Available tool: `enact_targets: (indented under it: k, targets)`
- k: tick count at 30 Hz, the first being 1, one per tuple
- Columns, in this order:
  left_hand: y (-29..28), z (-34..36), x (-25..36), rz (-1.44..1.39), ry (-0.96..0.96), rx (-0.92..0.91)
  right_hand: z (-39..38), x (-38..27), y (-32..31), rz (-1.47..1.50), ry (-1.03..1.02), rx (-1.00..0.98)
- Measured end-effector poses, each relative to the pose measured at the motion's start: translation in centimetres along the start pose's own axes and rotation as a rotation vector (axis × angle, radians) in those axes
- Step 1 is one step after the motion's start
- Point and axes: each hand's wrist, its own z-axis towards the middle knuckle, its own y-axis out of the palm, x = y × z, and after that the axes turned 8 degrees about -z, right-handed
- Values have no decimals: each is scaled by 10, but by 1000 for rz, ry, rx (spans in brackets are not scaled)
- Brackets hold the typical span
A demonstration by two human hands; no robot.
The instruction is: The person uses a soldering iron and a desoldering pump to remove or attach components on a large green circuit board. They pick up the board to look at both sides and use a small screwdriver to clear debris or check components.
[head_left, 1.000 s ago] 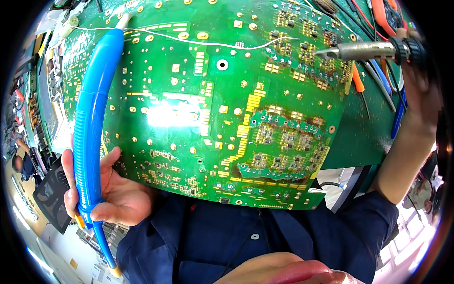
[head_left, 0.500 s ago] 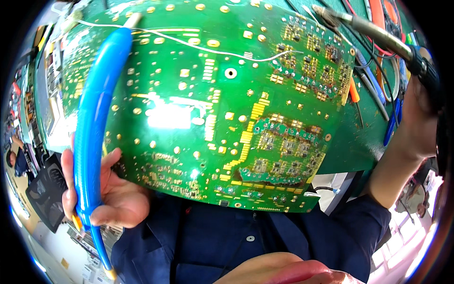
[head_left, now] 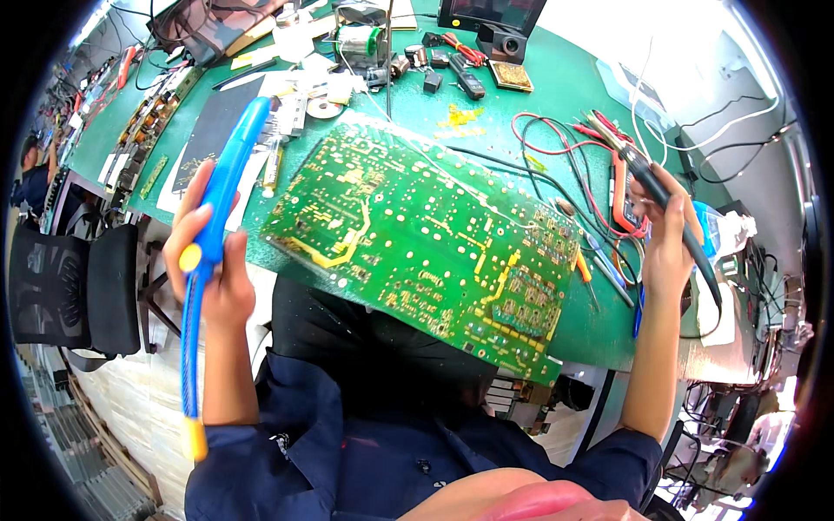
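Observation:
A large green circuit board [head_left: 417, 234] lies tilted across the front edge of the bench, overhanging toward my lap. My left hand [head_left: 217, 269] is closed round a blue solder sucker [head_left: 230, 174] with a yellow button, held upright off the board's left side. In my right hand [head_left: 667, 230] is a soldering iron [head_left: 647, 169], its tip pointing up and away, beyond the board's right end. A thin solder wire [head_left: 417, 154] runs from a spool [head_left: 358, 42] at the back across the board to its right part.
On the green bench [head_left: 556, 87], a red-rimmed multimeter [head_left: 621, 195], leads and an orange-handled screwdriver [head_left: 583, 266] lie at right. Small black parts and a monitor [head_left: 491, 13] stand at the back. Papers [head_left: 228, 130] lie left. A black chair [head_left: 74, 286] stands at far left.
My view has drawn back, so the board looks smaller and more bench shows. The sucker and iron remain in my hands, both apart from the board.

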Motion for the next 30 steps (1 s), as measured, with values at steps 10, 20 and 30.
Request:
enact_targets:
  k: [10,20,30]
  targets:
    - [-39,-10,-74,327,-210,-106,58,-6,44,27,217,-58]
    - [-37,-10,-76,316,-286,-114,169,77,133,-167,220,-155]
    - [-40,-9,-79,293,-364,-106,200,105,184,-62,386,-192]
